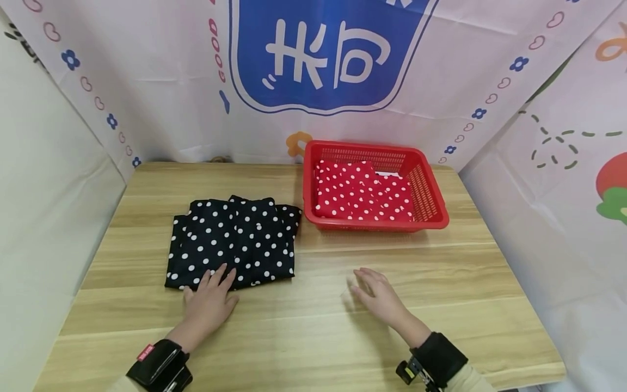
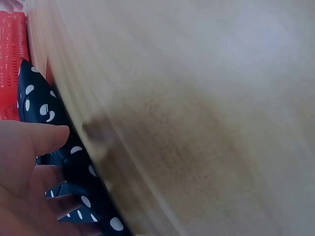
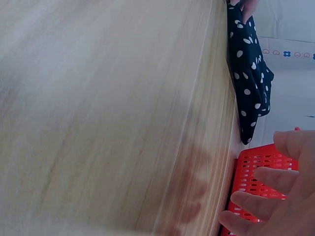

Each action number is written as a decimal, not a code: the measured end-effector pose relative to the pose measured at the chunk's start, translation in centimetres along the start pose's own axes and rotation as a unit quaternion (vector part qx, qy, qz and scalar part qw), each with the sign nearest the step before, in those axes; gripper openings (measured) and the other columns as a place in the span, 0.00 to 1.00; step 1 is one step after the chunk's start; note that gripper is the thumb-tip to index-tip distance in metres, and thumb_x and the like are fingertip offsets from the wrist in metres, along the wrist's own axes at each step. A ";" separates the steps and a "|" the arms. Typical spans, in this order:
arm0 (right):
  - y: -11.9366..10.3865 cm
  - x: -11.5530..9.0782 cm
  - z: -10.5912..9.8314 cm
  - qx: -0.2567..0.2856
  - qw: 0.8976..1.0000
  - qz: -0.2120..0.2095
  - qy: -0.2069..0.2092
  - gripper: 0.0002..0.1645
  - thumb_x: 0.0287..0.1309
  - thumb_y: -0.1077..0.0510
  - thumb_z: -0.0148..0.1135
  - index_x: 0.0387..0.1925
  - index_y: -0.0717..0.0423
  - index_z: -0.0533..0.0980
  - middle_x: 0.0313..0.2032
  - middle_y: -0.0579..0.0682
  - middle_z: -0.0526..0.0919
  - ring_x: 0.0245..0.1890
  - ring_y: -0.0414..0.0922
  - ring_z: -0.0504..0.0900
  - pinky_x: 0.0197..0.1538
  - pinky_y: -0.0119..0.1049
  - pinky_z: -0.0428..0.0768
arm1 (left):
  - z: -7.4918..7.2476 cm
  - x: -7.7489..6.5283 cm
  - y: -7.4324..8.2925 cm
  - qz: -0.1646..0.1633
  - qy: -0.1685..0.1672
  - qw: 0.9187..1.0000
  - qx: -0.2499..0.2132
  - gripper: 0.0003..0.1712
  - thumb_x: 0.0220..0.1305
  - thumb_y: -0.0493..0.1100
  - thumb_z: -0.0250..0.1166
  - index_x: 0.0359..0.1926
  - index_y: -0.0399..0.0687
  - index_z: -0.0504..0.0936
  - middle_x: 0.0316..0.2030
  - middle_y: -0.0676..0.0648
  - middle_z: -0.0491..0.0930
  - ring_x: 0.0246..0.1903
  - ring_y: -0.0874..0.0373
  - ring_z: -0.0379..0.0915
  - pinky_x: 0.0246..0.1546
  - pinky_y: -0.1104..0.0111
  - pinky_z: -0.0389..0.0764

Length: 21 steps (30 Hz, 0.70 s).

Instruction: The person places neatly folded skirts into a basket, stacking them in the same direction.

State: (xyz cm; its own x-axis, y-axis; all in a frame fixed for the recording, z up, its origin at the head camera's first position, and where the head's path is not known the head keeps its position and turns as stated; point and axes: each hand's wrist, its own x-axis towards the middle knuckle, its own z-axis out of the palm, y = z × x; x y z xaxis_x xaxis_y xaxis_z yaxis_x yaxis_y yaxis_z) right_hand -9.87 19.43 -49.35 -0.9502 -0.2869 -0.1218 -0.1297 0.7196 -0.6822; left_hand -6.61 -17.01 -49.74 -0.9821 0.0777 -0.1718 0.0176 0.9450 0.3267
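A black cloth with white dots [image 1: 235,239] lies folded in uneven layers on the left of the table. My left hand [image 1: 210,302] rests its spread fingertips on the cloth's near edge; in the left wrist view the fingers [image 2: 51,177] overlap the dotted fabric. To the right, my right hand [image 1: 379,296] is held over bare wood with its fingers loosely extended and nothing in them. A red plastic basket [image 1: 436,218] stands behind the right hand, with red white-dotted cloth [image 1: 362,193] folded inside it.
The wooden table [image 1: 303,337] ends at a white printed backdrop [image 1: 171,120] behind the basket. Printed fabric walls also border both sides, the left wall [image 1: 54,190] and the right wall [image 1: 534,218]. The basket's left side stands close to the black cloth's right corner.
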 end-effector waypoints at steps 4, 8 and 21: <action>0.0 0.0 0.0 0.004 1.000 0.001 -0.002 0.26 0.66 0.56 0.59 0.61 0.67 0.71 0.63 0.68 0.68 0.65 0.66 0.63 0.66 0.61 0.60 | 0.1 -0.6 0.1 0.004 0.006 1.000 0.005 0.31 0.64 0.45 0.63 0.65 0.36 0.70 0.67 0.31 0.62 0.64 0.26 0.54 0.53 0.23 0.50; 0.1 -0.1 -0.1 0.002 1.000 0.002 -0.004 0.26 0.66 0.56 0.59 0.60 0.68 0.71 0.63 0.68 0.68 0.65 0.66 0.63 0.66 0.61 0.59 | -0.1 -0.6 0.3 0.001 0.019 1.000 -0.005 0.29 0.65 0.46 0.63 0.62 0.36 0.74 0.64 0.30 0.65 0.62 0.27 0.57 0.53 0.25 0.52; 0.0 -0.4 -0.2 0.004 1.000 -0.003 0.008 0.25 0.65 0.59 0.60 0.59 0.69 0.72 0.62 0.69 0.69 0.64 0.67 0.64 0.66 0.62 0.60 | -0.2 3.9 -1.6 0.031 0.034 0.998 -0.031 0.41 0.65 0.53 0.63 0.69 0.33 0.63 0.69 0.27 0.53 0.67 0.21 0.39 0.58 0.28 0.48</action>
State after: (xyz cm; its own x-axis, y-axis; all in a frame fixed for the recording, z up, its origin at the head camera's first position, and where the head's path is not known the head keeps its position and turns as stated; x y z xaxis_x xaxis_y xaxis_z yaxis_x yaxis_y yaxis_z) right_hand -9.52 19.62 -49.14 -0.9539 -0.2808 -0.1063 -0.1332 0.7130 -0.6884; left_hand -10.49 -18.24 -50.73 -0.9900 0.1112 -0.0869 0.0686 0.9173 0.3921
